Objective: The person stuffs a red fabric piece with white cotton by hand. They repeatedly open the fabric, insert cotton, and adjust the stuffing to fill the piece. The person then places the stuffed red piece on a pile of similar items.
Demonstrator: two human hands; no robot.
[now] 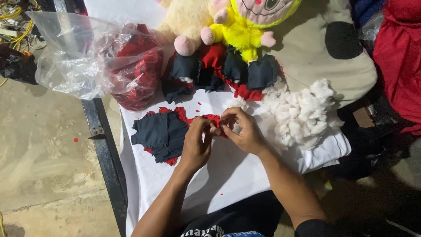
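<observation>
Head view showed both hands meeting over a white cloth (pixel 228 175) on the table; left hand (pixel 196 145) and right hand (pixel 244 130) each had fingers pinched together on a small red fabric piece (pixel 213 119) at mid-table; navy and red garment (pixel 160 134) lay flat just left of it; white stuffing (pixel 302 112) was heaped to the right; yellow plush doll (pixel 243 26) and cream plush toy (pixel 186 22) lay beyond; clear plastic bag (pixel 83 57) held red cloth at left.

Upper left: a crumpled clear plastic bag (pixel 87 57), holding red and dark fabric pieces, lies open at the edge of the white-covered tabletop (pixel 228 171). No labels, signs or screens show.
</observation>
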